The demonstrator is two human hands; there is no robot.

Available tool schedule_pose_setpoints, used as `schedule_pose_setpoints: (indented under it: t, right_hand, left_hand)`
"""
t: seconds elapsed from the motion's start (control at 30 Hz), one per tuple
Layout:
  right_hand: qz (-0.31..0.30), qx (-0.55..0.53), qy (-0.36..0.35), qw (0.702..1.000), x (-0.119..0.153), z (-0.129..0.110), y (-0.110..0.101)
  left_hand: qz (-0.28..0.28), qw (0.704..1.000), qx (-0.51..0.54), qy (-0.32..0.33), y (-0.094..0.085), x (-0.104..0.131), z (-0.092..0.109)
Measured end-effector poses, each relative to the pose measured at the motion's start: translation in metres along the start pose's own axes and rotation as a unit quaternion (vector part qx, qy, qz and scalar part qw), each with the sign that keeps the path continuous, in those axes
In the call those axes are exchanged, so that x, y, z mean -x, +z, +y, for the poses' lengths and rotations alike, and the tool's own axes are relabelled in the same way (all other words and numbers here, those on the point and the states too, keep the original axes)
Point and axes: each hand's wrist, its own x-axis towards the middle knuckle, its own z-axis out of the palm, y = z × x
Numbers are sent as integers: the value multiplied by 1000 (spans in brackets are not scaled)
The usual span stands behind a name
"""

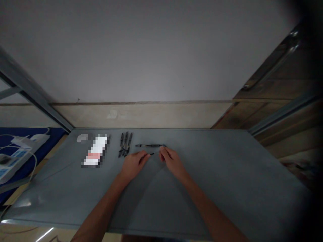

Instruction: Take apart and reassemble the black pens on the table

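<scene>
My left hand [135,164] is pinched closed over the grey table, with a thin dark pen part [152,154] sticking out from its fingertips toward the right. Close by on the right, my right hand [171,159] is also closed in a pinch; whatever sits between its fingertips is too small to make out. Just beyond both hands lies a slim black pen [152,145], stretched out sideways, and its right end reaches the right hand's knuckles. Several black pens [125,143] rest side by side to the left of my left hand.
A blurred-out phone-shaped object [96,151] lies on the table [217,181] at the left, near a small pale item [83,137]. Beyond the left edge are a power strip [17,158] and white cables. Metal posts stand at both back corners, before a wall [151,114].
</scene>
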Motion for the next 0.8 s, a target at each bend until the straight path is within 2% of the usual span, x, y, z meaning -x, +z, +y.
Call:
schedule_pose_setpoints:
  t: [0.2,0.3,0.4,0.57,0.8]
  right_hand:
    - [-65,31,2,997,3,-6,4]
    - [-77,24,8,997,4,-8,6]
    - [-59,14,15,998,2,-5,3]
    - [-5,-16,21,1000,-3,5,-5]
    - [-21,-26,41,999,-1,3,-4]
  left_hand:
    - [-12,1000,-12,24,4,1,1]
    - [-18,999,-3,30,4,2,1]
    - [-1,1000,-3,2,3,1,0]
    - [59,995,40,-66,2,-3,-7]
    - [93,980,135,-110,-1,-6,-6]
